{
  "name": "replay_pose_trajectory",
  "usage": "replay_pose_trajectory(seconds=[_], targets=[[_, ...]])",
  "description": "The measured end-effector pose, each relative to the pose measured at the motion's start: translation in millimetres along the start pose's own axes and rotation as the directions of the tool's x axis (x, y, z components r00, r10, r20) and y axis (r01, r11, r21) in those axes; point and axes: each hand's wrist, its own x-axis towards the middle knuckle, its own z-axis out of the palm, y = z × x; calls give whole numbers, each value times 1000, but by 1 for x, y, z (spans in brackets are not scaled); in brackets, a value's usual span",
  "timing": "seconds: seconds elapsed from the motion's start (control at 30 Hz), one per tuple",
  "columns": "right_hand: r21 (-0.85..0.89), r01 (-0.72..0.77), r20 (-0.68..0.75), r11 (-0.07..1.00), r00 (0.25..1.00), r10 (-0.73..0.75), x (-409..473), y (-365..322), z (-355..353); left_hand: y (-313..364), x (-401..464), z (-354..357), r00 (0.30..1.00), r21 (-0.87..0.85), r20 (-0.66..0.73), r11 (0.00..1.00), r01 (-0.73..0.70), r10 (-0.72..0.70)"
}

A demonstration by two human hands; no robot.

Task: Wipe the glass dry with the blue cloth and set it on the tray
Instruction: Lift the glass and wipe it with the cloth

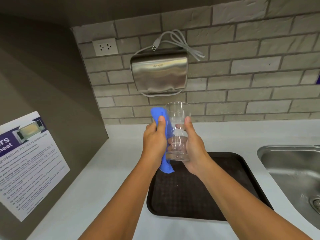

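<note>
A clear glass (177,115) is held upright in the air above the far end of the dark brown tray (190,193). My right hand (194,148) grips its lower half from the right, fingers wrapped round it. My left hand (155,141) presses the blue cloth (158,113) against the glass's left side, thumb on the cloth. The cloth's lower end hangs below my left hand, just over the tray's far left corner.
A steel sink (292,170) lies to the right of the tray in the white counter (107,170). On the brick wall behind hang a metal hand dryer (160,73) and a socket (105,47). A printed microwave notice (29,163) is on the left wall.
</note>
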Motion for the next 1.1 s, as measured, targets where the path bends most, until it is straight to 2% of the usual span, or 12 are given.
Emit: replay_pose_trajectory(seconds=[0.03,0.1,0.17,0.27,0.37,0.43,0.5,0.63,0.83,0.9,1.0,1.1], targets=[[-6,-1,-12,1000,1000,1,1,0,0,-1,-2,3,991,105,10,985,-137,136],[-11,2,-18,1000,1000,-2,1,-1,1,-3,-6,7,914,305,86,863,-402,396],[-23,13,-6,1000,1000,-14,1,-2,2,-5,-4,8,875,353,130,803,-481,467],[13,0,4,1000,1000,0,1,-2,2,1,0,7,926,294,87,879,-376,367],[62,1,25,998,1000,-2,1,-1,-2,4,4,2,993,74,1,991,-114,115],[122,-18,79,992,997,8,3,0,-6,1,4,-2,997,-57,45,996,70,-68],[176,-36,115,984,993,16,4,1,-9,-3,1,-4,987,-140,88,980,143,-131],[119,-25,97,993,995,13,7,5,-8,-7,-3,0,998,-150,11,987,59,-57],[-38,48,-171,998,984,-54,5,5,-1,-10,-3,1,992,-16,-39,992,-123,122],[-83,5,-169,997,985,-19,4,4,-1,-13,-2,2,982,50,-41,982,-184,186],[-115,-74,-89,991,994,64,2,0,-1,-16,-2,2,969,93,-29,966,-241,244],[-181,-77,-95,981,994,60,2,-1,1,-19,0,3,965,99,-34,962,-254,259]])
